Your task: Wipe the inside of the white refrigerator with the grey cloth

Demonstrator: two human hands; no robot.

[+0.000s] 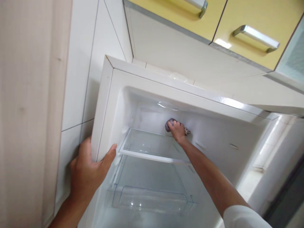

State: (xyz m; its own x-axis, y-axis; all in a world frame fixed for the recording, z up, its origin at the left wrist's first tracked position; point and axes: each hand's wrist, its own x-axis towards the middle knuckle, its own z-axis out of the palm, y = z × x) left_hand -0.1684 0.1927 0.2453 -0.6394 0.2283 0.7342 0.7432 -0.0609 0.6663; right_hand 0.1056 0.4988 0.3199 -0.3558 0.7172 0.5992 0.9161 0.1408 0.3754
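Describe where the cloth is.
In the head view, the cloth is right of centre, under the right hand, at the fridge's back wall above the upper shelf.

R hand [178, 129] w/ cloth [169, 125] in fridge [103, 107], abv shelf [147, 144].

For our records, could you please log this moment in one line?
left hand: holding fridge edge | right hand: holding cloth near back wall

The cloth [167, 127] is grey-purple with a dark-and-pale patterned end. The fridge [152, 80] is white, the shelf [147, 142] clear with white trim, cupboards [251, 14] yellow, handles [257, 36] silver, tiles [79, 72] white with dark joints, sleeve [242, 217] white.
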